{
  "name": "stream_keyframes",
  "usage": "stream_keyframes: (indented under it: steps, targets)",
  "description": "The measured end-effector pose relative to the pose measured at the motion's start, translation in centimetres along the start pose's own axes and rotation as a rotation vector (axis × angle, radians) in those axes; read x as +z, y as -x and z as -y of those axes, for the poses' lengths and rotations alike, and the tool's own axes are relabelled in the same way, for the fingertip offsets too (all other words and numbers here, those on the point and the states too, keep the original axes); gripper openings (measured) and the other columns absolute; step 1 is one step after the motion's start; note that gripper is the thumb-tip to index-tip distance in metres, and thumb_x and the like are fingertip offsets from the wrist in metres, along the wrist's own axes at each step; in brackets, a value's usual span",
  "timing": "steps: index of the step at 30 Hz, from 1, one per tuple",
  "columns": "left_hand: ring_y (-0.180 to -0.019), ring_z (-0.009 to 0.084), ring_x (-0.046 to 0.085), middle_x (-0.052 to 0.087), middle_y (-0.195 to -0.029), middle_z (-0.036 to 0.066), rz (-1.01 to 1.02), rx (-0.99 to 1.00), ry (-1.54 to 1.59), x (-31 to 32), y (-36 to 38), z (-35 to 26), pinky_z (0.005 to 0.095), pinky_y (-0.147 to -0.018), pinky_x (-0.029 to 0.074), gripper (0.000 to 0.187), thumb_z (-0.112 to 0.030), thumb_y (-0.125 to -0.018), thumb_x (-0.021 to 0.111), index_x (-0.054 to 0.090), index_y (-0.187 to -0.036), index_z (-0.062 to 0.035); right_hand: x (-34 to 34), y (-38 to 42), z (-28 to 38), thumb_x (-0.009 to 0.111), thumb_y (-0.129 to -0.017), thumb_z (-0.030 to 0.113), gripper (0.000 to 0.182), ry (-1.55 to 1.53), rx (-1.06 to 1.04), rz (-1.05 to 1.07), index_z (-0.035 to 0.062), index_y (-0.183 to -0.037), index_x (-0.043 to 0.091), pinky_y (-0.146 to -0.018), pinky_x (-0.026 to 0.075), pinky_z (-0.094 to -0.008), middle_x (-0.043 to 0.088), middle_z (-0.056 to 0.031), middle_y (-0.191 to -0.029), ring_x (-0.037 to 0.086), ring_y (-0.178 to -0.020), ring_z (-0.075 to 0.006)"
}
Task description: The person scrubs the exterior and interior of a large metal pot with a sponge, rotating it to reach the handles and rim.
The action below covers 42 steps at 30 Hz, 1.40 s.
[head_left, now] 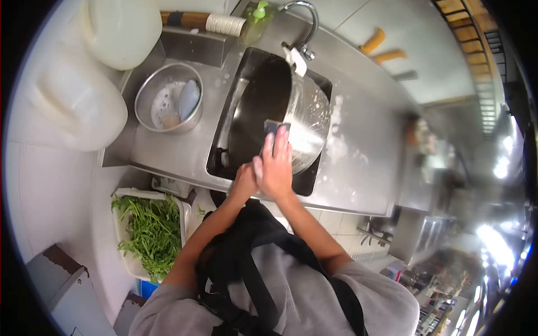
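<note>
A large metal pot (pixel 309 120) lies tilted in the sink (pixel 217 162), with white suds streaked over its shiny wall. My right hand (pixel 276 168) presses a small dark scouring pad (pixel 276 127) against the pot near its rim, fingers stretched along the pad. Close beside it, my left hand (pixel 245 182) is closed at the sink's front edge; its fingertips, and anything they grip, are hidden. Above the pot hangs a curved faucet (pixel 314 25), with a white cloth or wrap (pixel 297 63) below it.
On the left counter stands a metal pot of suds (pixel 139 106) with a bluish sponge (pixel 189 99) inside. Two large white jugs (pixel 78 106) flank it. A green soap bottle (pixel 258 23) is behind the sink. A bin (pixel 185 218) of leafy greens sits below left.
</note>
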<state>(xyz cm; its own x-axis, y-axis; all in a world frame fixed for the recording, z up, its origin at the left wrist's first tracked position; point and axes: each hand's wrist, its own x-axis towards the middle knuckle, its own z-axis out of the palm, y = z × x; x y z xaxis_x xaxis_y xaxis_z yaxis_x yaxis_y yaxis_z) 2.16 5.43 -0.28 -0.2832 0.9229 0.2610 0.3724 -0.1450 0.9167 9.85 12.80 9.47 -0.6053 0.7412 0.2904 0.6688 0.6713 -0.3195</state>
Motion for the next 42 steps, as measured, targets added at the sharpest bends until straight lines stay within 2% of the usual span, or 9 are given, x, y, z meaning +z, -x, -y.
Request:
stream_keyframes:
  steps: [6, 12, 16, 19, 22, 26, 30, 36, 42]
  targets:
    - [-0.07, 0.0475, 0.059, 0.059, -0.071, 0.026, -0.007, -0.12, -0.037, -0.5, -0.9, -1.4, 0.0542, -0.059, 0.044, 0.03, -0.024, -0.098, 0.052, 0.052, -0.082, 0.0013, -0.6, -12.9, -6.6, 0.04, -0.1, 0.032, 0.058, -0.068, 0.012, -0.061, -0.0068, -0.142, 0.033, -0.113, 0.026, -0.05, 0.037, -0.0274, -0.147, 0.035, -0.137, -0.0391]
    - [-0.073, 0.0471, 0.059, 0.06, -0.073, 0.025, 0.024, -0.145, 0.049, -0.1, -0.9, -0.6, 0.0544, -0.061, 0.045, 0.024, -0.023, -0.096, 0.053, 0.053, -0.087, -0.0015, 0.8, -0.9, -0.5, 0.056, -0.089, 0.02, 0.071, -0.008, 0.082, -0.09, -0.0063, -0.147, 0.025, -0.115, 0.017, -0.0561, 0.018, -0.0284, -0.156, 0.019, -0.143, -0.0469]
    - [-0.073, 0.0471, 0.06, 0.061, -0.072, 0.024, 0.022, -0.13, -0.007, -0.6, -0.4, -1.0, 0.0551, -0.062, 0.046, 0.025, -0.025, -0.097, 0.052, 0.053, -0.087, -0.0025, -0.5, -3.2, -2.1, 0.056, -0.09, 0.022, 0.068, -0.033, 0.01, -0.118, -0.0064, -0.145, 0.028, -0.115, 0.02, -0.0554, 0.022, -0.0292, -0.154, 0.024, -0.141, -0.0473]
    - [-0.071, 0.0471, 0.06, 0.061, -0.071, 0.024, 0.037, -0.104, -0.007, -0.2, -0.7, -0.4, 0.0548, -0.061, 0.045, 0.03, -0.028, -0.099, 0.049, 0.053, -0.086, -0.0015, -1.8, -12.1, -4.9, 0.058, -0.087, 0.024, 0.048, -0.102, 0.213, -0.015, -0.006, -0.123, 0.047, -0.103, 0.036, -0.0505, 0.051, -0.0269, -0.128, 0.049, -0.118, -0.0434]
    - [-0.071, 0.047, 0.059, 0.061, -0.071, 0.024, -0.012, -0.092, -0.008, -0.4, -1.2, -0.8, 0.0546, -0.06, 0.045, 0.031, -0.029, -0.099, 0.049, 0.053, -0.086, -0.0013, -1.1, -14.5, -4.1, 0.059, -0.087, 0.024, 0.04, -0.015, 0.263, -0.051, -0.0044, -0.113, 0.049, -0.096, 0.04, -0.049, 0.057, -0.0232, -0.115, 0.055, -0.106, -0.041]
    - [-0.078, 0.0475, 0.06, 0.063, -0.077, 0.024, 0.039, -0.151, 0.068, -0.8, -1.3, -1.2, 0.055, -0.066, 0.048, 0.022, -0.024, -0.097, 0.05, 0.056, -0.093, -0.0026, 1.4, -3.8, -0.3, 0.057, -0.088, 0.019, 0.072, 0.066, 0.116, -0.2, -0.0049, -0.148, 0.023, -0.114, 0.017, -0.0581, 0.018, -0.0257, -0.156, 0.019, -0.144, -0.0434]
    - [-0.08, 0.0476, 0.06, 0.063, -0.079, 0.025, 0.02, -0.097, 0.067, -0.3, -0.8, -0.3, 0.0549, -0.067, 0.048, 0.02, -0.021, -0.096, 0.05, 0.056, -0.093, -0.0023, 1.4, -2.1, -0.7, 0.055, -0.09, 0.016, 0.07, 0.07, 0.071, -0.194, -0.0032, -0.149, 0.023, -0.114, 0.016, -0.0579, 0.018, -0.0252, -0.157, 0.018, -0.144, -0.0441]
    - [-0.073, 0.0477, 0.059, 0.061, -0.072, 0.025, 0.068, -0.139, 0.003, -0.7, -0.8, -0.9, 0.0539, -0.061, 0.045, 0.03, -0.028, -0.099, 0.049, 0.055, -0.087, -0.0004, 0.0, -12.4, -7.2, 0.041, -0.098, 0.041, 0.058, -0.023, 0.167, -0.15, -0.0026, -0.137, 0.045, -0.112, 0.027, -0.0499, 0.046, -0.0231, -0.142, 0.04, -0.134, -0.0372]
    - [-0.074, 0.0485, 0.059, 0.06, -0.072, 0.027, 0.067, -0.102, -0.017, -0.3, -0.5, -0.7, 0.0546, -0.061, 0.045, 0.026, -0.023, -0.097, 0.051, 0.054, -0.084, 0.0003, 1.3, 1.3, -2.6, 0.055, -0.089, 0.031, 0.069, -0.027, 0.1, -0.152, -0.0008, -0.146, 0.032, -0.114, 0.017, -0.058, 0.022, -0.0219, -0.157, 0.022, -0.143, -0.045]
